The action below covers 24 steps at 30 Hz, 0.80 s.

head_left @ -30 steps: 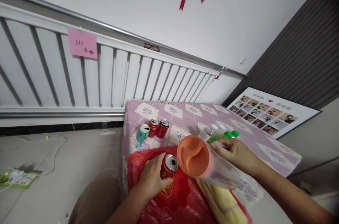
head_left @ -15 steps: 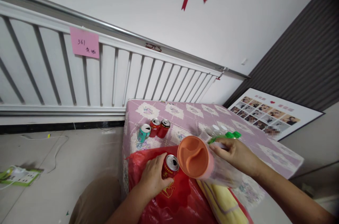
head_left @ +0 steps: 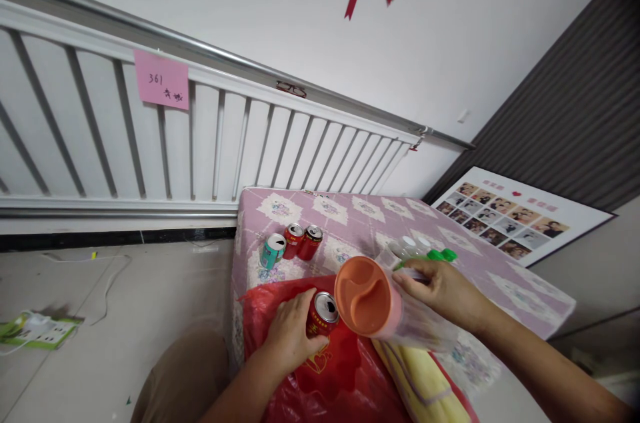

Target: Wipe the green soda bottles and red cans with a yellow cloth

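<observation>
A red drink can (head_left: 324,314) with an opened top stands on a red plastic bag, and my left hand (head_left: 294,330) is wrapped round it. With my right hand (head_left: 445,290) I grip the handle of a clear pitcher (head_left: 420,323). The pitcher is tilted toward the can, its orange lid (head_left: 365,295) close beside the can's rim. I cannot make out any liquid flowing between them. Partly under the pitcher lies a folded yellow towel (head_left: 425,383).
A teal can (head_left: 273,252) and two red cans (head_left: 310,242) stand on the flowered tablecloth (head_left: 367,208). Several clear bottles with green parts (head_left: 436,254) are behind my right hand. A white radiator (head_left: 290,143) runs along the wall. A power strip (head_left: 45,332) lies on the floor at left.
Both hands, the can and the pitcher hold almost the same position. The whole view has shifted very slightly.
</observation>
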{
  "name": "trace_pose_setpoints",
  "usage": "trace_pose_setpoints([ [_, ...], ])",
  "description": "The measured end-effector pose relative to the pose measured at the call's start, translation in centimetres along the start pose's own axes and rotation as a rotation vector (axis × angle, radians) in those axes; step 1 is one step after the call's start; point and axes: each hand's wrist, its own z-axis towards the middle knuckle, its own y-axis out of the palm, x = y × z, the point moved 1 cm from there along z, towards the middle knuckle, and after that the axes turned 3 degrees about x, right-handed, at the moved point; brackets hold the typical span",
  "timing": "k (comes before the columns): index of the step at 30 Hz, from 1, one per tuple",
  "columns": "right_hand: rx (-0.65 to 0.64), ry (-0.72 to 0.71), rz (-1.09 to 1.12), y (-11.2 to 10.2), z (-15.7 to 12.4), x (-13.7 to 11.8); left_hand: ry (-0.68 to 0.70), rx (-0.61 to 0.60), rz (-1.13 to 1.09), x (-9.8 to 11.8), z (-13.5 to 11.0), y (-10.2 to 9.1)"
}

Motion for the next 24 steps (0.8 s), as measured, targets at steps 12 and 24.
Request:
trace_pose_setpoints([
  [12, -0.017, 0.015, -0.005, -0.4, 0.0, -1.0, 0.008, 0.007, -0.001, -0.1, 0.0, 0.1],
  [24, -0.078, 0.010, -0.126, -0.4, 0.2, -1.2, 0.011, 0.000, 0.003, 0.0, 0.0, 0.1],
])
